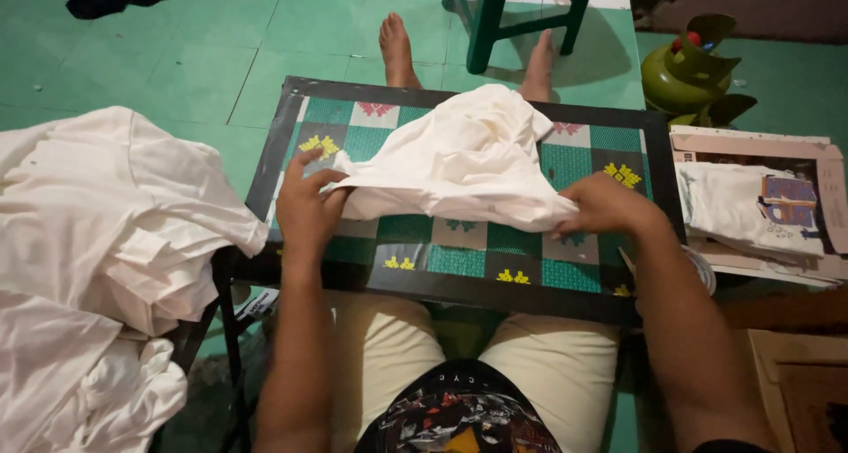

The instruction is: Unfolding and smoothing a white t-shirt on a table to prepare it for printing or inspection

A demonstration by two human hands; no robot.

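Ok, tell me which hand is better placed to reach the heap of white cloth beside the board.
Left. The left hand grips the white garment at the board's left edge, next to the heap; the right hand sits opposite.

The board [459, 268] is bare along its near edge, at 6 o'clock, between the left hand [305, 210] and the right hand [605, 204]; a hand could slide there freely. The crumpled cloth [464, 157] fills the board's middle and far side toward 12 o'clock, touching both hands. At 9 o'clock a big pile [97, 259] of white fabric stands just beside the board and blocks that side. At 3 o'clock a carton [760, 201] of folded shirts sits right against the board's edge. At 1 o'clock a gas cylinder [689, 73] stands near the corner, and stool legs [490, 20] rise at 12. Green floor [177, 56] at 11 o'clock lies open.
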